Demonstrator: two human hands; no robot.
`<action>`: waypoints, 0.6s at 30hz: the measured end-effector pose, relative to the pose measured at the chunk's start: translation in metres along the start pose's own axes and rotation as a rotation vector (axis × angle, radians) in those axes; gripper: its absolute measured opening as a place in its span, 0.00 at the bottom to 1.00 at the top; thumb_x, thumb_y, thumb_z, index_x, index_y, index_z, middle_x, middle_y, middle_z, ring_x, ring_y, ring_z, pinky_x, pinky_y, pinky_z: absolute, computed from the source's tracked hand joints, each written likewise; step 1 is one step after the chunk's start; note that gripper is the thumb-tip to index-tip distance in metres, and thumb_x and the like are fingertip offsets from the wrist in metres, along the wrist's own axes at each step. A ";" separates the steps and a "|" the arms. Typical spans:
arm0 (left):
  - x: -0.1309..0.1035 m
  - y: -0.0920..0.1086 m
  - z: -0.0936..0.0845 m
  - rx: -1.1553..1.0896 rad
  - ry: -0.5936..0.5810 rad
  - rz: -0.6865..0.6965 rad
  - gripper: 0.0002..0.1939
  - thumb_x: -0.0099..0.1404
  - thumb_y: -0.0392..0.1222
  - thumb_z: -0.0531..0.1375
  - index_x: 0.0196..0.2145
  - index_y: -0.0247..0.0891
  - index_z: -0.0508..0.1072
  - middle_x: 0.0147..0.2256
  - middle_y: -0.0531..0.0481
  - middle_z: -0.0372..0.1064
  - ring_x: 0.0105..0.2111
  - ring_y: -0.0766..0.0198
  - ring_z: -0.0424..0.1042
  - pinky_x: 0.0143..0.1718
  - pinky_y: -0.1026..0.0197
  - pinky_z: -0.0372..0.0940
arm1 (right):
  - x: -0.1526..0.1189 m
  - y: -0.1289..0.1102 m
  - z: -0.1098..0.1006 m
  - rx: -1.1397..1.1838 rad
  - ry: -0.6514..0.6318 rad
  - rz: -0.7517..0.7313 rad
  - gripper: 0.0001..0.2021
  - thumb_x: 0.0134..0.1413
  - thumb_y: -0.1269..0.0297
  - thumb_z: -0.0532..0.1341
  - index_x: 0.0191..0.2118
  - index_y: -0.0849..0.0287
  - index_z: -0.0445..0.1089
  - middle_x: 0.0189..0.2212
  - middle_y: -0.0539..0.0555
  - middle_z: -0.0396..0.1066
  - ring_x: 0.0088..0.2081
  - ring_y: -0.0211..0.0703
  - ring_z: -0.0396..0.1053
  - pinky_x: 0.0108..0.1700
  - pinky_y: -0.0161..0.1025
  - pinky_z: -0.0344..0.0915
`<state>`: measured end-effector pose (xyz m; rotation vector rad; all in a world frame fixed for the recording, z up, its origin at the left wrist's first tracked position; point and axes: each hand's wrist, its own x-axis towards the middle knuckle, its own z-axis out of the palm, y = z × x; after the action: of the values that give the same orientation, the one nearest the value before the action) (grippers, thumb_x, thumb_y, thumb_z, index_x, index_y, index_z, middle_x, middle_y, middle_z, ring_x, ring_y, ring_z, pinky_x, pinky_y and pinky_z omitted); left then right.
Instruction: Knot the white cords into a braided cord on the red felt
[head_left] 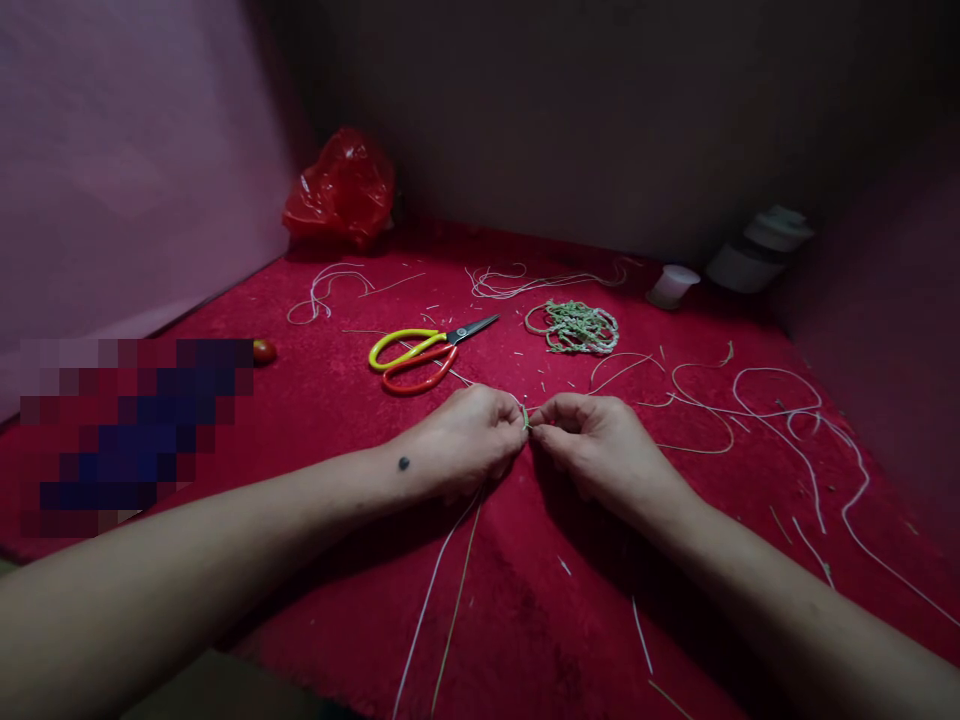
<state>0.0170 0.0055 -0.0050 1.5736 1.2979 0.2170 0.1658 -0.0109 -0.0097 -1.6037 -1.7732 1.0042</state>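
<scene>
Left hand (480, 435), right hand (596, 435) — green cord (526, 416)

Both pinched closed, fingertips on the cord, at the near side of the scissors (460, 333), rightward. Cord's long axis: roughly fore-and-aft, between the hands, neither clearly nearer. Knotted bundle (577, 328) — right of scissors.

The left forearm (247, 540) and right forearm (795, 605), both bare, were angled inward from the lower corners. The left hand (472, 435) was turned knuckles up, its fingers curled into a pinch. The right hand (604, 440) was mirrored opposite, thumb and forefinger pinched, the two hands' fingertips brought close together.
</scene>
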 end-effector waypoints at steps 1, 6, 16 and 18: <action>0.000 0.000 0.000 0.009 -0.002 -0.002 0.09 0.60 0.43 0.50 0.23 0.39 0.59 0.14 0.58 0.56 0.07 0.72 0.53 0.06 0.69 0.49 | 0.000 0.000 0.000 0.000 -0.002 0.003 0.07 0.45 0.72 0.55 0.26 0.63 0.71 0.14 0.46 0.60 0.15 0.28 0.53 0.18 0.28 0.50; -0.001 0.000 -0.001 0.038 -0.016 0.003 0.10 0.61 0.44 0.49 0.24 0.39 0.60 0.15 0.57 0.58 0.07 0.73 0.54 0.06 0.69 0.49 | -0.001 -0.001 -0.001 0.027 -0.007 0.008 0.07 0.45 0.72 0.55 0.25 0.62 0.70 0.13 0.45 0.59 0.15 0.28 0.52 0.18 0.28 0.49; -0.002 0.002 -0.004 0.001 -0.054 0.005 0.10 0.60 0.45 0.50 0.24 0.39 0.60 0.15 0.57 0.59 0.07 0.73 0.53 0.04 0.69 0.49 | -0.001 0.000 0.000 0.037 -0.006 0.005 0.07 0.45 0.71 0.55 0.24 0.62 0.70 0.13 0.45 0.59 0.14 0.29 0.52 0.17 0.28 0.49; -0.002 0.001 -0.003 -0.002 -0.054 0.014 0.10 0.60 0.45 0.50 0.24 0.39 0.59 0.15 0.57 0.59 0.07 0.72 0.54 0.04 0.69 0.49 | -0.001 0.000 -0.001 0.024 -0.001 0.000 0.07 0.45 0.71 0.55 0.24 0.62 0.70 0.13 0.46 0.59 0.14 0.29 0.53 0.17 0.28 0.49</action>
<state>0.0148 0.0061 -0.0016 1.5772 1.2446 0.1833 0.1661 -0.0118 -0.0090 -1.5882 -1.7555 1.0232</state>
